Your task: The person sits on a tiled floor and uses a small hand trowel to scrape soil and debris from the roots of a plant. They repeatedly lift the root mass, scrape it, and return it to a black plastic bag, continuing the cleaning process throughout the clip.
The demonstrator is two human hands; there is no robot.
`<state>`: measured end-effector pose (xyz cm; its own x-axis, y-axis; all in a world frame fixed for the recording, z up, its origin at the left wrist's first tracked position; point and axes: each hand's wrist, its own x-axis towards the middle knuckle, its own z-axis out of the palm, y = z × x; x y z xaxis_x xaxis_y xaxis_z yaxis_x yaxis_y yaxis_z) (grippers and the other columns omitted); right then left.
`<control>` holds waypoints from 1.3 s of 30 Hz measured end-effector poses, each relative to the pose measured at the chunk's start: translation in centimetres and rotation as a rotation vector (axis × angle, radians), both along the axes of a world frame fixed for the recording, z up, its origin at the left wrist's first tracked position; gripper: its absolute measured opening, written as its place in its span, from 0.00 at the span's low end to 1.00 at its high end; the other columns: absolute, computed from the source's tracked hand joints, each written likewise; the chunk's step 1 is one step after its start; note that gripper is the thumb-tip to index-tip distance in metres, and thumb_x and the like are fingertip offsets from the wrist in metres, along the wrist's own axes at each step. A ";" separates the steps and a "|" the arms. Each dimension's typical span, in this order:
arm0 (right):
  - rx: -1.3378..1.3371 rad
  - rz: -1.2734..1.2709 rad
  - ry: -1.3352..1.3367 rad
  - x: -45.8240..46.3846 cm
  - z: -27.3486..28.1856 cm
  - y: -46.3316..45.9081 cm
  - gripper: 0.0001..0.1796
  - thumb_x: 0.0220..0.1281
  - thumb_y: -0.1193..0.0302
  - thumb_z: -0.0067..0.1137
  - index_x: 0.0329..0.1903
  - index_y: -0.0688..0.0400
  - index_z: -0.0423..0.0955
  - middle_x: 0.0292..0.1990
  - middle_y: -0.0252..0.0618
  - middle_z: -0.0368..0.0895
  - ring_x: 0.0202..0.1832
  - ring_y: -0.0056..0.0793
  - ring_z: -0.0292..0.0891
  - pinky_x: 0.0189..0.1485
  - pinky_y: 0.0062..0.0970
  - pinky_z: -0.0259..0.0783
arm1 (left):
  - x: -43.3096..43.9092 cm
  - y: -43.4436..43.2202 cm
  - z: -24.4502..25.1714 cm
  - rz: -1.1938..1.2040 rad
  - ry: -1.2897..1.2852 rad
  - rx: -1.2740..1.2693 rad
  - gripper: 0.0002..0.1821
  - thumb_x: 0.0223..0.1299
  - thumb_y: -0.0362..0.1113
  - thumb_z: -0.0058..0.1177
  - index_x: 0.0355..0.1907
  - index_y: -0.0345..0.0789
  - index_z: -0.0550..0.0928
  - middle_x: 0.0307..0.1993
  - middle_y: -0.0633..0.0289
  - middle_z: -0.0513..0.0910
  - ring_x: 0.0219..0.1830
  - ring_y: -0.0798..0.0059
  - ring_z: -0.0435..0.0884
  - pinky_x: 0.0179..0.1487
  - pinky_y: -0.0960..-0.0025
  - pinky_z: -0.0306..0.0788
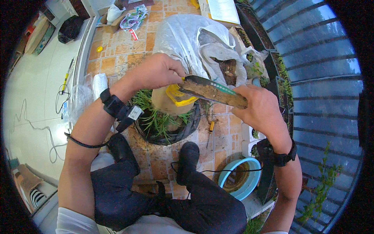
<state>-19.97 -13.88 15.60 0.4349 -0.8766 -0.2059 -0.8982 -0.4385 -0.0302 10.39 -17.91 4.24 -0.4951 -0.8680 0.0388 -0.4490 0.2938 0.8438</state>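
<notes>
Both hands hold a long, narrow printed piece (213,91), black and green along its edge, with writing and a brown, soil-like face. My left hand (162,71) pinches its left end near a yellow strap. My right hand (258,102) grips the right end between thumb and fingers. Below it, a tan rounded object (165,102) with a yellow strap (184,102) sits over a potted plant with narrow green leaves (152,122). Whether the strap joins the held piece is unclear. Black plastic (187,133) surrounds the plant.
A white sack (178,38) of soil lies open ahead. A yellow-handled screwdriver (211,128) is on the tiles, right of the plant. A blue basin (254,178) stands near my right knee, by dark planters (283,79). Colourful packets (134,17) lie at far left.
</notes>
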 end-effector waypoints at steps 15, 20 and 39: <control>-0.029 0.060 0.079 1.1 1.1 -0.5 0.20 0.50 0.65 0.73 0.48 0.51 0.86 0.39 0.47 0.86 0.44 0.51 0.84 0.47 0.44 0.79 | -1.6 0.4 -1.0 -0.081 -0.100 -0.217 0.10 0.58 0.36 0.68 0.42 0.37 0.91 0.35 0.54 0.91 0.36 0.60 0.90 0.43 0.62 0.81; -0.027 0.059 0.070 1.0 0.9 -0.6 0.20 0.49 0.65 0.73 0.48 0.51 0.86 0.39 0.47 0.86 0.43 0.51 0.84 0.47 0.44 0.80 | -1.8 0.2 -1.3 -0.087 -0.102 -0.184 0.10 0.58 0.37 0.69 0.41 0.37 0.91 0.36 0.54 0.91 0.36 0.61 0.90 0.43 0.62 0.81; -0.025 0.076 0.077 1.3 1.1 -0.6 0.20 0.48 0.65 0.73 0.48 0.51 0.86 0.38 0.47 0.86 0.42 0.51 0.84 0.46 0.45 0.79 | -3.5 1.0 -1.1 -0.044 0.131 -0.172 0.08 0.53 0.37 0.66 0.35 0.37 0.91 0.30 0.54 0.89 0.33 0.57 0.88 0.40 0.60 0.80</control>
